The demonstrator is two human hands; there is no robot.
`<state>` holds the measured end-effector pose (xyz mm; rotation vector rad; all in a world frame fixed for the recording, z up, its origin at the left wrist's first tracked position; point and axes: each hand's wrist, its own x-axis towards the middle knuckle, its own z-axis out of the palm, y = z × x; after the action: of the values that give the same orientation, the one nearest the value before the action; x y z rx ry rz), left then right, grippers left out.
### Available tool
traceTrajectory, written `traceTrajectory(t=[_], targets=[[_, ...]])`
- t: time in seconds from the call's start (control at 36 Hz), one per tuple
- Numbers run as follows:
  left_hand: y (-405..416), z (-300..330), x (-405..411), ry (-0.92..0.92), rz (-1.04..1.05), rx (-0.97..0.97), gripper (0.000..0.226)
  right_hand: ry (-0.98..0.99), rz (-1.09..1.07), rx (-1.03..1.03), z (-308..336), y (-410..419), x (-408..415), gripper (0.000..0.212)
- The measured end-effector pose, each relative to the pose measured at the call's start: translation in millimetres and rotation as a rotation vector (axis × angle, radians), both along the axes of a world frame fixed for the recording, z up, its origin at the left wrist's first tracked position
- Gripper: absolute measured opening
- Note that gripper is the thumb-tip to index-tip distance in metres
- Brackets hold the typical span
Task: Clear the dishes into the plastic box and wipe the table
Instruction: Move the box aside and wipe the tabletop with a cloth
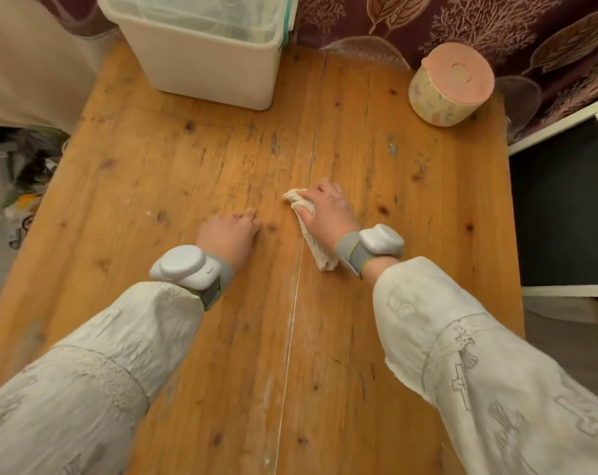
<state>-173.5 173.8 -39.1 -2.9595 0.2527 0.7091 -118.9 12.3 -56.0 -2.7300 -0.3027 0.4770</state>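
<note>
No dishes stood on the wooden table (pixel 188 159); by the look of it the clearing was done and the wiping under way — how much was left, the view could not say. The right hand (pixel 326 209) pressed a pale cloth (pixel 313 241) near mid-table, fingers curled over it; the left hand (pixel 229 233) rested beside, loosely curled, holding nothing. The plastic box (pixel 201 63) sat at the far edge; a paper roll (pixel 450 85) stood far right — patterned curtain (pixel 496 29) behind.

Right hand (pixel 326 209) on cloth (pixel 309 231), wooden table (pixel 188 166)
</note>
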Motion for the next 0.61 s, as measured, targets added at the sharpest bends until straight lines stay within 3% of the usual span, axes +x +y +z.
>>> traceTrajectory(t=[0.11, 0.22, 0.36, 0.42, 0.56, 0.61], targets=[[-0.9, 4.0, -8.7, 0.011, 0.011, -0.007, 0.050, -0.037, -0.015, 0.046, -0.5, -0.3, -35.1, 0.034], [-0.5, 3.4, -21.2, 0.022, 0.044, -0.013, 0.051, 0.013, 0.126, 0.045, 7.7, -7.2, -94.2, 0.027], [-6.7, 9.0, -42.8, 0.066, 0.096, -0.013, 0.052, 0.305, 0.304, 0.036, 22.7, -12.3, -137.8, 0.033], [-10.8, 13.3, -55.8, 0.061, 0.094, -0.011, 0.050, 0.396, 0.256, 0.071, 28.0, -12.4, -137.1, 0.032], [-16.6, 14.4, -83.9, 0.067, 0.134, -0.031, 0.050, 0.155, -0.058, 0.196, 30.7, -5.6, -98.7, 0.033], [-17.2, 14.0, -92.9, 0.077, 0.192, -0.052, 0.050, 0.144, -0.041, 0.164, 23.6, 0.5, -92.6, 0.032]])
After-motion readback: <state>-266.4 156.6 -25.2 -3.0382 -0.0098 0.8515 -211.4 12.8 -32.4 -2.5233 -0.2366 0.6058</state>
